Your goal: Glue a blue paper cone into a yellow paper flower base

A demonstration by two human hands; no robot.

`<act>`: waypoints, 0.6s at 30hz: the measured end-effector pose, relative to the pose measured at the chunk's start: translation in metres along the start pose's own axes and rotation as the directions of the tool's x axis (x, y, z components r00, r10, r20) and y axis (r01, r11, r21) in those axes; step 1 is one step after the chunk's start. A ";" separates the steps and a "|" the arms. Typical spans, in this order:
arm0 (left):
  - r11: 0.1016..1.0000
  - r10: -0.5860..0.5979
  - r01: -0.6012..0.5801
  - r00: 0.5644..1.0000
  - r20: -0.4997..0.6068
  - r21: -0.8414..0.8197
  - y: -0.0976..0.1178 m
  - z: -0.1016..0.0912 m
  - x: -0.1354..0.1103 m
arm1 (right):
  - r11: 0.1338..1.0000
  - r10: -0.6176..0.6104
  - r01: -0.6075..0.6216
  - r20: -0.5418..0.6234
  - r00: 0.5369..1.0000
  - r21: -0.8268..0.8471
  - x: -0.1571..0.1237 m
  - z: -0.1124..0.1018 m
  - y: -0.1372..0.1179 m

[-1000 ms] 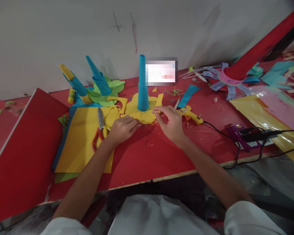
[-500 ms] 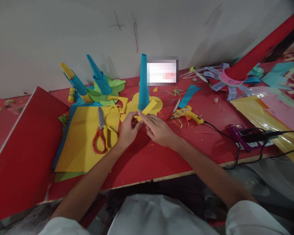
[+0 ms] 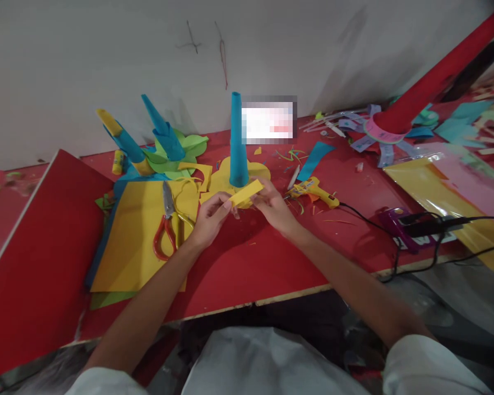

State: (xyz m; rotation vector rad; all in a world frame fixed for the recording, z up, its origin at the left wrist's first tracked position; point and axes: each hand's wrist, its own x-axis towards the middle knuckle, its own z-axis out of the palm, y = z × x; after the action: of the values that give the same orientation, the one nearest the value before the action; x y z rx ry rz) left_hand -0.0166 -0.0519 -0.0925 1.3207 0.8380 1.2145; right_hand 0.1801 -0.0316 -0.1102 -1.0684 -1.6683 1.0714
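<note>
A small yellow paper strip (image 3: 246, 193) is held just above the red table (image 3: 247, 263) between both hands. My left hand (image 3: 208, 219) pinches its left end. My right hand (image 3: 275, 206) pinches its right end. Right behind the strip stands a tall blue paper cone (image 3: 237, 142) on a yellow flower-shaped cutout (image 3: 222, 178). Red-handled scissors (image 3: 167, 227) lie on a yellow sheet (image 3: 135, 241) to the left of my left hand.
A yellow glue gun (image 3: 313, 192) lies right of my right hand, its black cord running to a purple power strip (image 3: 411, 227). Blue cones on green petals (image 3: 164, 145) stand at the back left. A red board (image 3: 33, 252) leans at the left. Coloured sheets (image 3: 456, 186) lie at the right.
Both hands went from resting flat by the yellow cutout to picking up the yellow strip. They now hold it stretched between them, raised a little.
</note>
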 end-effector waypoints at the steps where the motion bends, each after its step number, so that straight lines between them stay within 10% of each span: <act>1: 1.000 -0.008 0.008 1.000 0.019 0.005 0.000 0.000 0.000 | 0.997 0.032 -0.033 0.008 0.999 0.063 0.001 0.000 0.002; 13: 0.855 0.072 -0.110 0.993 0.093 0.506 0.009 -0.006 -0.004 | 1.000 0.028 -0.029 -0.160 0.987 -0.002 0.001 -0.013 -0.011; 18: 0.877 0.063 -0.114 0.990 0.125 0.467 0.013 -0.010 -0.002 | 0.992 0.101 -0.091 -0.114 0.988 0.092 0.004 -0.024 -0.009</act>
State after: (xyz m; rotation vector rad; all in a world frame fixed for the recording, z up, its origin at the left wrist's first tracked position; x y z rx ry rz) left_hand -0.0292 -0.0532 -0.0815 1.8210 1.0484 1.0298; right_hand 0.1997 -0.0254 -0.0951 -1.1431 -1.4759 1.1095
